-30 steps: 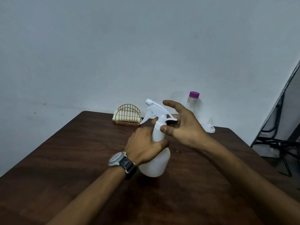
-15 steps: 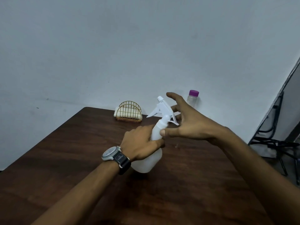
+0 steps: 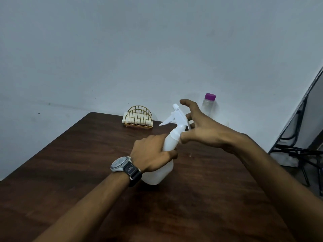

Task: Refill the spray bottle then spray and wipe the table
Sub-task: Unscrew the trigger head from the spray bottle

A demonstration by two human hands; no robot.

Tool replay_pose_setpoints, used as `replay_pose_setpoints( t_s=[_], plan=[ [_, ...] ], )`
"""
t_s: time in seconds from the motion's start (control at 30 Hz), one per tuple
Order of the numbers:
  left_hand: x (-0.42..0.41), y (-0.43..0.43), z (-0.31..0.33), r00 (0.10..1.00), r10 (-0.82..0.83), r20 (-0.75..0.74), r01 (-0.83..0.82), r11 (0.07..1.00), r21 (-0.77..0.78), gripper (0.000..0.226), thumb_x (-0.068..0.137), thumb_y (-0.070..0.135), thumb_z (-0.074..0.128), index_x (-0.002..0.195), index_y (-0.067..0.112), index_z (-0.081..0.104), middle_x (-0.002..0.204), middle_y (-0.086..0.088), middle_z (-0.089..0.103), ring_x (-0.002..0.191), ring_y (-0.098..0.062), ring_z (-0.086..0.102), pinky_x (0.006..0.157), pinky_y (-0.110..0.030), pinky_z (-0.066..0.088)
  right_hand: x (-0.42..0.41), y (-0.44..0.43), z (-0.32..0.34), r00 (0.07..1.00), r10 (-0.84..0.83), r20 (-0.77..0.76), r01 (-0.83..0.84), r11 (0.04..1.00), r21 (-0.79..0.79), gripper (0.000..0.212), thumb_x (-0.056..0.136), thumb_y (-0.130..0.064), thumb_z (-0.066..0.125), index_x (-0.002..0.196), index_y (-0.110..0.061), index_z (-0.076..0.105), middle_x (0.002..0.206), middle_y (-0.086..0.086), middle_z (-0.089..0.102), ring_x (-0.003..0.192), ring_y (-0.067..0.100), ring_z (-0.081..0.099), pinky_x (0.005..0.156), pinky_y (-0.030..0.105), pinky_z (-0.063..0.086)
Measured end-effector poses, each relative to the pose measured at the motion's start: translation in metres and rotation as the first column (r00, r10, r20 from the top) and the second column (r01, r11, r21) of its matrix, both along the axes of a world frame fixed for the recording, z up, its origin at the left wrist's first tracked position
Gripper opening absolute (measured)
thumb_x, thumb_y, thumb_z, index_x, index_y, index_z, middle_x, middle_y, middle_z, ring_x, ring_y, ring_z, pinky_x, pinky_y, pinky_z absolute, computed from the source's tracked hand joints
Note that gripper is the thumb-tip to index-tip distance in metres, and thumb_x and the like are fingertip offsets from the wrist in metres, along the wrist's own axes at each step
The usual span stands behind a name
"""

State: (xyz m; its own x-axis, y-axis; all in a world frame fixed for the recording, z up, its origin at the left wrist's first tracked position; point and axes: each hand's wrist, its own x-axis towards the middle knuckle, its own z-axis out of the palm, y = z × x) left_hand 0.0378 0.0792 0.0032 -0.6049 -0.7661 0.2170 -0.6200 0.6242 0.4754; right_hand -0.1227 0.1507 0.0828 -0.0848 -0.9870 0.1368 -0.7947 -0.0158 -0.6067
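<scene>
At frame centre the white spray bottle tilts rightward, base on the dark wooden surface. The left hand wraps its body. The right hand pinches the collar under the trigger head, thumb against curled fingers, forefinger lifted.

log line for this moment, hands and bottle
stage: refill, sprayer head on | left hand: grips tilted white plastic spray bottle | right hand: thumb at bottle collar, fingers spread
</scene>
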Motion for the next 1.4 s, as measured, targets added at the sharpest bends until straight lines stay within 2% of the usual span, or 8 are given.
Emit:
replay_pose_setpoints(
  t_s=[0.3, 0.67, 0.8, 0.87, 0.93, 1.07, 1.2, 1.4],
  plan=[
    [-0.002, 0.0, -0.006, 1.0, 0.015, 0.01, -0.015, 1.0, -0.018, 0.05, 0.071, 0.064, 0.049, 0.112, 0.039, 0.064, 0.104, 0.011, 0.073, 0.095, -0.021, 0.068, 0.087, -0.042, 0.052, 0.001, 0.001, -0.001, 0.997, -0.032, -0.075, 0.031, 0.999, -0.027, 0.099, 0.075, -0.048, 0.079, 0.151, -0.045, 0.016, 0.11, -0.009, 0.064, 0.096, 0.009, 0.067, 0.09, 0.034, 0.055],
    [-0.002, 0.002, -0.008, 1.0, 0.014, 0.019, -0.012, 0.996, -0.083, 0.043, 0.073, 0.064, 0.05, 0.103, 0.036, 0.062, 0.091, 0.008, 0.07, 0.083, -0.022, 0.064, 0.072, -0.034, 0.047, 0.002, 0.004, -0.003, 0.987, 0.035, -0.156, -0.032, 0.999, 0.019, 0.086, 0.08, -0.029, 0.077, 0.147, -0.04, 0.023, 0.116, -0.011, 0.064, 0.098, 0.018, 0.065, 0.085, 0.041, 0.058],
    [-0.001, 0.002, -0.008, 1.0, 0.013, 0.012, -0.012, 0.997, -0.079, 0.048, 0.073, 0.063, 0.049, 0.111, 0.038, 0.064, 0.095, 0.008, 0.071, 0.087, -0.023, 0.066, 0.076, -0.036, 0.048, 0.005, 0.005, 0.0, 0.975, -0.03, -0.219, 0.028, 1.0, -0.012, 0.094, 0.078, -0.059, 0.077, 0.151, -0.038, 0.022, 0.125, -0.008, 0.061, 0.11, 0.017, 0.064, 0.09, 0.034, 0.053],
    [-0.002, 0.002, -0.008, 1.0, 0.007, 0.021, -0.005, 0.997, -0.077, 0.046, 0.072, 0.064, 0.048, 0.107, 0.037, 0.063, 0.093, 0.008, 0.07, 0.085, -0.022, 0.066, 0.076, -0.036, 0.049, 0.003, 0.005, -0.002, 0.974, 0.009, -0.228, -0.017, 0.999, -0.031, 0.083, 0.083, -0.042, 0.079, 0.148, -0.035, 0.028, 0.119, -0.008, 0.064, 0.108, 0.018, 0.065, 0.091, 0.038, 0.055],
    [-0.001, 0.0, -0.009, 1.0, 0.014, 0.026, -0.012, 0.997, -0.078, 0.044, 0.074, 0.064, 0.05, 0.105, 0.036, 0.063, 0.093, 0.008, 0.07, 0.085, -0.024, 0.066, 0.076, -0.036, 0.05, 0.002, 0.006, -0.001, 0.987, 0.066, -0.144, -0.068, 0.998, -0.007, 0.093, 0.08, -0.034, 0.082, 0.153, -0.038, 0.024, 0.116, -0.022, 0.065, 0.107, 0.008, 0.065, 0.093, 0.032, 0.055],
    [0.0, -0.001, -0.01, 0.999, 0.017, 0.039, -0.014, 0.996, -0.085, 0.048, 0.078, 0.064, 0.053, 0.115, 0.037, 0.065, 0.105, 0.007, 0.071, 0.095, -0.025, 0.068, 0.083, -0.039, 0.052, 0.008, 0.006, -0.001, 0.984, 0.014, -0.178, -0.02, 0.999, -0.031, 0.098, 0.076, -0.072, 0.07, 0.153, -0.036, 0.022, 0.107, -0.046, 0.061, 0.098, -0.021, 0.058, 0.086, 0.017, 0.047],
    [-0.001, -0.001, -0.009, 0.999, 0.017, 0.041, -0.013, 0.994, -0.106, 0.041, 0.078, 0.061, 0.056, 0.109, 0.035, 0.063, 0.098, 0.007, 0.071, 0.09, -0.024, 0.067, 0.082, -0.04, 0.053, 0.002, 0.006, 0.001, 0.985, 0.02, -0.17, -0.03, 0.998, -0.053, 0.072, 0.082, -0.031, 0.08, 0.144, -0.03, 0.043, 0.119, -0.007, 0.066, 0.11, 0.015, 0.065, 0.096, 0.041, 0.055],
    [0.006, -0.01, -0.008, 0.999, 0.044, 0.024, -0.041, 0.995, -0.091, 0.037, 0.08, 0.06, 0.059, 0.106, 0.035, 0.062, 0.098, 0.007, 0.069, 0.092, -0.025, 0.065, 0.083, -0.04, 0.05, -0.016, 0.012, 0.008, 0.994, 0.058, 0.095, -0.044, 0.988, -0.15, 0.073, 0.079, -0.006, 0.082, 0.14, -0.031, 0.049, 0.103, -0.003, 0.077, 0.089, 0.007, 0.071, 0.078, 0.016, 0.056]
  ],
)
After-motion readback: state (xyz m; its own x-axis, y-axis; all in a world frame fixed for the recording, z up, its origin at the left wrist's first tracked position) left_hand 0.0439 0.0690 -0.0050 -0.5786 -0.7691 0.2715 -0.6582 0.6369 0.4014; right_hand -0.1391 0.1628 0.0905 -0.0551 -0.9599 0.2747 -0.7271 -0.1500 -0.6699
